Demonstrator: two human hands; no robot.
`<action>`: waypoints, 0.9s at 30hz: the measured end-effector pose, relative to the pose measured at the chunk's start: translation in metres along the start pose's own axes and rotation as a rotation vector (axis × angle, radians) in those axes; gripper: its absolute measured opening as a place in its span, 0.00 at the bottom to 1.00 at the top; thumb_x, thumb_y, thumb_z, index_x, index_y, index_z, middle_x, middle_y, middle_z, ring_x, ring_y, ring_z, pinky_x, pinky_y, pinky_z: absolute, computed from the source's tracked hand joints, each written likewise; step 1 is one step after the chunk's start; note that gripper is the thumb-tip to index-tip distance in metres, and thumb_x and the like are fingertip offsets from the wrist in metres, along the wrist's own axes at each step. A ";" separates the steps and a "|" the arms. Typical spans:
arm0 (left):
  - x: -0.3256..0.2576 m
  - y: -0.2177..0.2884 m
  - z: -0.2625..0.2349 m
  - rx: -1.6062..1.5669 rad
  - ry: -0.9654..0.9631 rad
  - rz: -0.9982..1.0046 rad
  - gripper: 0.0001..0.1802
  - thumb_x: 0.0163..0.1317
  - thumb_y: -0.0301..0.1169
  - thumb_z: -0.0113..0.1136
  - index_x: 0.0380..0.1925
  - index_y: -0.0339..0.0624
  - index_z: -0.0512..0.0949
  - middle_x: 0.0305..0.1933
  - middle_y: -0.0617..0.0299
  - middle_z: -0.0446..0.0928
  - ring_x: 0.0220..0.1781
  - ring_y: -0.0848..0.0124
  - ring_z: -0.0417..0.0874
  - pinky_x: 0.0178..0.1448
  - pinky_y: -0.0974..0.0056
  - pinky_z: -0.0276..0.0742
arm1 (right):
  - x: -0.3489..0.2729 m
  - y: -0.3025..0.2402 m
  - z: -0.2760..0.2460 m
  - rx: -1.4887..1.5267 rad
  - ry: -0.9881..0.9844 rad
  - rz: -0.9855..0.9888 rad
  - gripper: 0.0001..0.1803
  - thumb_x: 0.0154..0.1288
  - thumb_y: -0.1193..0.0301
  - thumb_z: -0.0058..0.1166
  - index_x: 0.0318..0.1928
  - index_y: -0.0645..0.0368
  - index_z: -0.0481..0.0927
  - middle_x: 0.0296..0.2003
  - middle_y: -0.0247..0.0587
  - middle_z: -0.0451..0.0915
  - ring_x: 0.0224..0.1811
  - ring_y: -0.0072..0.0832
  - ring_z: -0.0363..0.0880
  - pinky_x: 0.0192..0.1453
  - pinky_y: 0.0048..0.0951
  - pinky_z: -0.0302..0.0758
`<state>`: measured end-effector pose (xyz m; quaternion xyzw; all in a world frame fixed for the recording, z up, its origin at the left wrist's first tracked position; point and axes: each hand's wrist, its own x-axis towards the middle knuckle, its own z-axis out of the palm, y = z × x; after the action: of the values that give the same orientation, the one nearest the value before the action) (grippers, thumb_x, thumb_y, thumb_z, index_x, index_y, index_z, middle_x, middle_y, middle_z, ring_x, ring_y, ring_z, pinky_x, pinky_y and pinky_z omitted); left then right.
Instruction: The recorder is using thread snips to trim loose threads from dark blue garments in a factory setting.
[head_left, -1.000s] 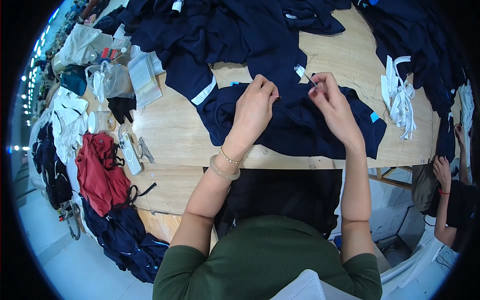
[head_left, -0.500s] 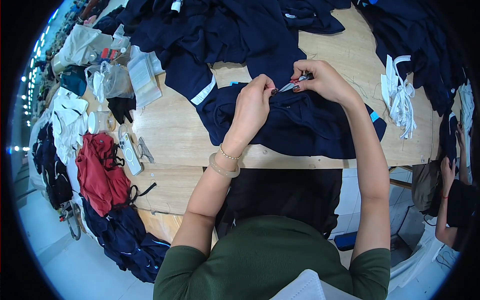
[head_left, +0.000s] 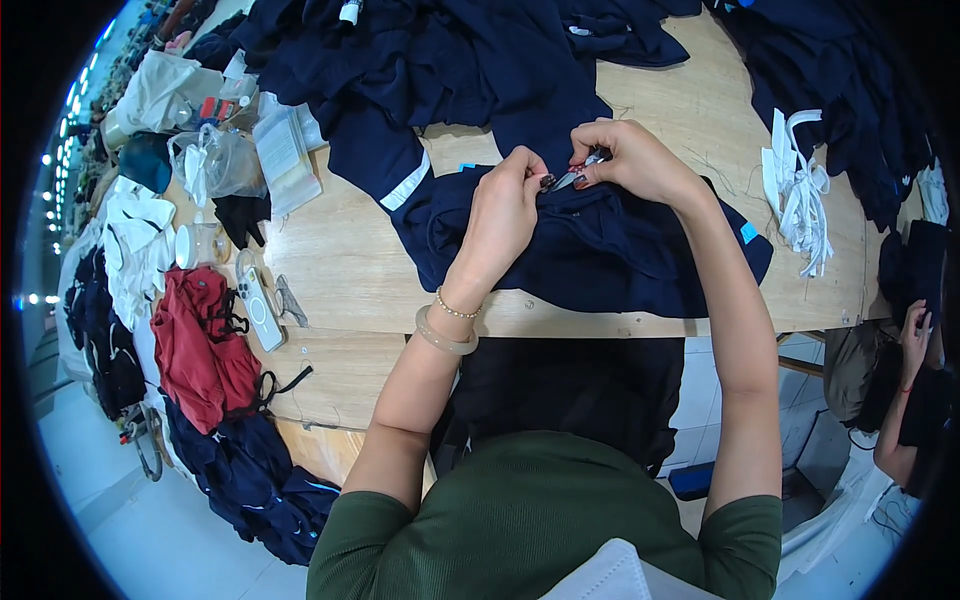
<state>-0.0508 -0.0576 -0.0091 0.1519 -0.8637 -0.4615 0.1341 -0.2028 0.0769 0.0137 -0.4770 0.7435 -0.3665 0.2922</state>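
A navy garment lies bunched at the table's front edge, with light blue tags at its sides. My left hand is closed in a pinch on its fabric near the upper edge. Small thread snips are gripped in my right hand, their metal blades pointing left, close to my left fingertips. Whether the blades touch the cloth or a thread is too small to tell. More navy garments spread over the table just beyond both hands.
White strips hang in a bundle at right. A phone, red bag, plastic bag and white clothes crowd the left of the wooden table. At far right, another person's hand holds dark fabric.
My right hand has shifted slightly left with the snips, bringing the blades nearer my left fingertips. My left hand stays nearly still. The other person's hand at far right has moved.
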 end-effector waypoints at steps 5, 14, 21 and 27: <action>0.000 0.010 -0.011 -0.355 0.240 -0.129 0.04 0.69 0.20 0.47 0.40 0.35 0.71 0.32 0.61 0.74 0.26 0.78 0.74 0.34 0.75 0.73 | -0.007 0.002 -0.001 0.204 0.078 0.102 0.07 0.56 0.78 0.60 0.34 0.65 0.76 0.30 0.35 0.79 0.36 0.22 0.72 0.45 0.24 0.69; -0.018 0.026 -0.034 0.077 0.171 0.250 0.10 0.58 0.17 0.57 0.40 0.35 0.79 0.44 0.54 0.75 0.42 0.59 0.81 0.45 0.63 0.77 | -0.056 0.003 0.000 0.301 0.469 0.175 0.09 0.65 0.68 0.56 0.40 0.61 0.79 0.31 0.31 0.78 0.34 0.18 0.72 0.45 0.18 0.68; -0.019 0.010 -0.017 0.270 0.019 0.408 0.09 0.55 0.20 0.62 0.38 0.35 0.79 0.36 0.56 0.73 0.39 0.60 0.78 0.44 0.61 0.77 | -0.070 -0.023 0.010 0.309 0.489 0.187 0.10 0.63 0.69 0.59 0.41 0.62 0.79 0.33 0.32 0.79 0.35 0.21 0.74 0.46 0.22 0.72; -0.015 0.004 -0.012 0.251 0.036 0.362 0.03 0.58 0.20 0.58 0.33 0.33 0.77 0.35 0.54 0.76 0.37 0.56 0.80 0.42 0.61 0.77 | -0.064 -0.032 0.009 -0.130 0.448 0.048 0.08 0.56 0.74 0.61 0.38 0.61 0.81 0.34 0.37 0.80 0.39 0.30 0.75 0.47 0.30 0.72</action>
<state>-0.0333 -0.0588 -0.0011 0.0180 -0.9250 -0.3161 0.2102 -0.1559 0.1250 0.0408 -0.3838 0.8230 -0.4073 0.0973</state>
